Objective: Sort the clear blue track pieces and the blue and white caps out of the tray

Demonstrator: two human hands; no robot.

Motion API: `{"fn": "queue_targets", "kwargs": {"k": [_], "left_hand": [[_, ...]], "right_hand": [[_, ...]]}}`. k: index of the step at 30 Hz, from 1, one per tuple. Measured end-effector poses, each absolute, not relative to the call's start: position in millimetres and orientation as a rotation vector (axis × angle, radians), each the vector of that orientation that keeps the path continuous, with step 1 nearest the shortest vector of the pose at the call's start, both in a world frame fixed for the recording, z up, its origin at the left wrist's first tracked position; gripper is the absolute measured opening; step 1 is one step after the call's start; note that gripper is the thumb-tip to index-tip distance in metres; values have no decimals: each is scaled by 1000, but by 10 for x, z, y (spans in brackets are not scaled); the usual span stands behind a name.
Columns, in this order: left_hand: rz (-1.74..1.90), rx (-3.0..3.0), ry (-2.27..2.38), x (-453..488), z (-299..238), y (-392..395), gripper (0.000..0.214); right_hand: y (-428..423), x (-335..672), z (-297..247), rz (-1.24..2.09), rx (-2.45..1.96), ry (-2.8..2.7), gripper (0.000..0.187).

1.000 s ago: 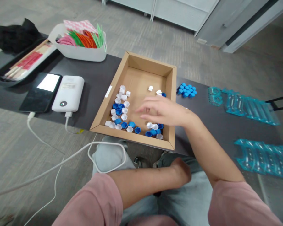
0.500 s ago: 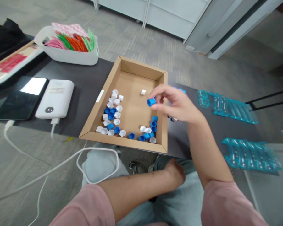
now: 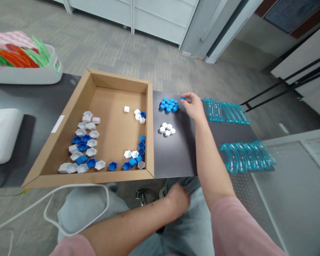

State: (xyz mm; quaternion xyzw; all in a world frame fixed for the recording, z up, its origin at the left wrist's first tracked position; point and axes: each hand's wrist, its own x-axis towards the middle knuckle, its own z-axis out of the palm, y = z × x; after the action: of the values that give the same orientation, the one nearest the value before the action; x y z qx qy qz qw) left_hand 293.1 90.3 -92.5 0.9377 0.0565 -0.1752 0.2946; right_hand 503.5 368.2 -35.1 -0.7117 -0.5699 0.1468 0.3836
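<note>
My right hand is closed in a pinch on a small blue hexagonal piece, just right of a cluster of blue hexagonal pieces on the dark table. Nearer to me lies a small group of white hexagonal pieces. The cardboard box to the left holds loose blue and white hexagonal cups, such as a blue cup by its front wall and a white piece further back. My left hand rests on my lap, its fingers turned away and hidden.
Clear teal-edged plastic packs lie in two rows on the right of the table. At left stand a white tub of coloured strips and a white power bank. A white cable loops across my leg.
My right hand has carried the blue piece from over the box out to the table, beside the blue cluster. The view has swung right. My left hand still rests on my lap.
</note>
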Motion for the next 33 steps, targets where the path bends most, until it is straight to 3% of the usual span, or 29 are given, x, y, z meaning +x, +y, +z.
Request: {"fn": "queue_targets", "kwargs": {"k": [11,18,25,33], "left_hand": [[-499,2465,200,2902,-899,973,30],[-465,2484,191,2906,-871,979,26],[-419,2499,187,2952,-868,961,22],[-392,2494,187,2998,-896,955,29]], "right_hand": [[3705,5050,-440,597,-1882,-1435,27],[3660,4971,-322,298,-1867,-1504,29],[3467,4436,-89,267,-1483,-1724,19],[3099,3412,250,625,-988,-2188,19]]}}
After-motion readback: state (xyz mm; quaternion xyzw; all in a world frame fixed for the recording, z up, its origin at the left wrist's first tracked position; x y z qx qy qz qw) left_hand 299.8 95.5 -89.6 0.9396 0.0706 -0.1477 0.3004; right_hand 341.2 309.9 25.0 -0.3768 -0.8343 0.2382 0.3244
